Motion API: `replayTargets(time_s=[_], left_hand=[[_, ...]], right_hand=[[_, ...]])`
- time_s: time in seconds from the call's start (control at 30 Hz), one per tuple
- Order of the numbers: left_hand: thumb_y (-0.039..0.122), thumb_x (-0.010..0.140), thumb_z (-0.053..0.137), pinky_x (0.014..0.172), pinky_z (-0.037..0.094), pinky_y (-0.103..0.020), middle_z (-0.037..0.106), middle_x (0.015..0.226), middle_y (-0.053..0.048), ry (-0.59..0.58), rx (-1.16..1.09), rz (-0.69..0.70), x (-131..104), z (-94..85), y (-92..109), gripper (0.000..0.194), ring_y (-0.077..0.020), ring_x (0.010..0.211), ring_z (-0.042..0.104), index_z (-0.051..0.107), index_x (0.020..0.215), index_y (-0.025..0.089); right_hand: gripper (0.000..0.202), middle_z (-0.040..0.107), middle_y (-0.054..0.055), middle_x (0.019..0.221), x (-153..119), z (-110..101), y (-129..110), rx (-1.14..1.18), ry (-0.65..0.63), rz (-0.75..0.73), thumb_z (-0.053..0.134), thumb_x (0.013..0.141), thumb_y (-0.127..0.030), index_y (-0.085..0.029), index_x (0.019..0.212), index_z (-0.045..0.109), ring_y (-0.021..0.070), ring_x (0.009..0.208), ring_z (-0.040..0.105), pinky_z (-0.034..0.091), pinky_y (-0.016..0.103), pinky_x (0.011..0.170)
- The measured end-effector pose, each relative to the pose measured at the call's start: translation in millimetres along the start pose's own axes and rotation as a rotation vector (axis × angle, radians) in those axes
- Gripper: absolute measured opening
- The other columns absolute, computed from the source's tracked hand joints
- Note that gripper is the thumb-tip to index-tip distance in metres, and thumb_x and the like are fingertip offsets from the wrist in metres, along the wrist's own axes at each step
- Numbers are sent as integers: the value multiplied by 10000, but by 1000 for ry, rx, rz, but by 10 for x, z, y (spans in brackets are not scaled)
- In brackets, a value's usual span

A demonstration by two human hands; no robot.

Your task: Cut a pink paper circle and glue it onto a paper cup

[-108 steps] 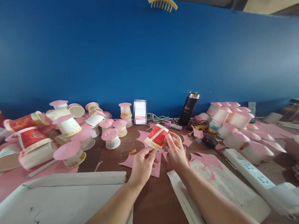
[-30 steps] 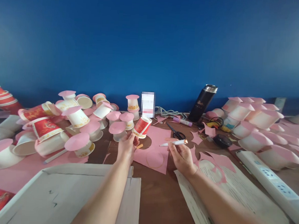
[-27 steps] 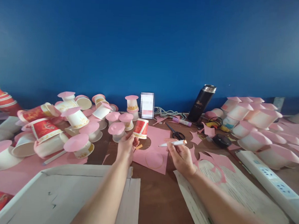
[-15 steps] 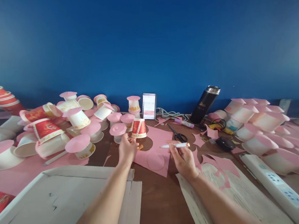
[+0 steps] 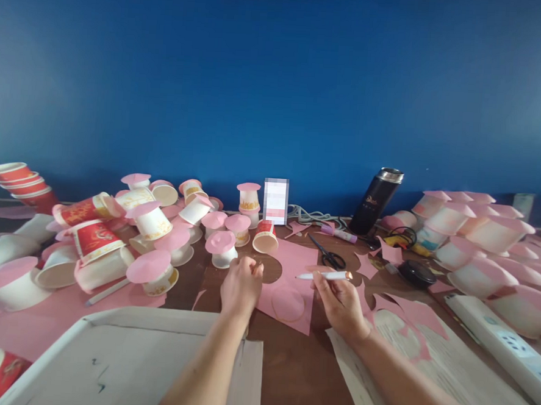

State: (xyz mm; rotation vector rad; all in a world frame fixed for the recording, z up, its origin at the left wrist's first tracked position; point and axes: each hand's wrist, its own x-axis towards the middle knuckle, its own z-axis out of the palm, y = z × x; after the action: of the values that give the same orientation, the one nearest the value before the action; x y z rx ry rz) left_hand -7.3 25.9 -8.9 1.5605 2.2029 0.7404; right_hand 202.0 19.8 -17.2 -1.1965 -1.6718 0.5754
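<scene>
Tipped since half a second ago, the red tapered paper cup [image 5: 265, 237] lies by the far left corner of the flat pink paper sheet [image 5: 297, 259], mouth toward me. My left hand [image 5: 241, 289] is curled nearer; I cannot tell whether its fingertips pinch anything. My right hand [image 5: 341, 303] grips a slim white pen [image 5: 332, 275], probably to keep its tip free over the sheet.

From the head, close above the near side, the table [image 5: 290, 378] is viewed forward and down, toward the far blue wall [image 5: 277, 93].
</scene>
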Motion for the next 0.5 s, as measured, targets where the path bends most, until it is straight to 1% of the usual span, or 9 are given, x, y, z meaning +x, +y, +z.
replayTargets(time_s=[0.07, 0.13, 0.2, 0.3, 0.37, 0.43, 0.5], left_hand=[[415, 843, 530, 668, 413, -329, 616, 1073, -117, -28, 49, 21, -13, -3, 3, 220, -256, 854, 635, 624, 925, 233], [370, 827, 564, 656, 400, -321, 632, 1045, -114, -45, 59, 45, -13, 4, -11, 170, -262, 863, 635, 633, 883, 225], [304, 827, 561, 641, 386, -316, 650, 989, -116, -34, 45, 69, -9, 13, -33, 112, -264, 843, 637, 628, 841, 215], [265, 843, 527, 626, 377, -324, 652, 941, -132, -23, 58, 99, -11, 18, -49, 109, -273, 798, 639, 607, 800, 205], [253, 852, 513, 639, 382, -331, 643, 962, -148, -28, 95, 113, -20, 15, -42, 111, -283, 824, 638, 595, 806, 195], [227, 859, 502, 669, 388, -327, 634, 988, -156, -19, 125, 127, -31, 11, -24, 96, -280, 883, 633, 583, 827, 185], [216, 871, 488, 686, 385, -319, 633, 987, -151, 10, 137, 141, -41, 8, -3, 87, -268, 913, 626, 567, 856, 181]], right_hand=[[390, 622, 40, 608, 0, -2, -14, -6, -12, -7, 476, 913, -469, -169, 929, 725, 184, 625, 602, 423, 256, 502], [391, 636, 42, 628, 0, -3, -34, -10, -22, -10, 473, 914, -468, -170, 919, 726, 182, 622, 600, 425, 258, 513], [387, 641, 40, 636, 1, -4, -52, -14, -27, -16, 469, 917, -462, -175, 904, 727, 178, 611, 594, 425, 262, 525], [363, 662, 39, 680, -2, -2, -61, -33, -36, -42, 468, 924, -437, -188, 877, 727, 170, 587, 582, 433, 275, 561], [339, 700, 54, 793, -5, 2, -52, -44, -41, -69, 473, 928, -416, -198, 863, 724, 178, 637, 606, 448, 285, 614], [310, 718, 64, 903, -8, 10, -34, -43, -40, -91, 483, 927, -397, -209, 859, 720, 199, 734, 639, 462, 294, 677], [287, 724, 63, 934, -11, 18, -17, -36, -42, -95, 495, 925, -384, -218, 856, 718, 215, 806, 653, 468, 298, 716]])
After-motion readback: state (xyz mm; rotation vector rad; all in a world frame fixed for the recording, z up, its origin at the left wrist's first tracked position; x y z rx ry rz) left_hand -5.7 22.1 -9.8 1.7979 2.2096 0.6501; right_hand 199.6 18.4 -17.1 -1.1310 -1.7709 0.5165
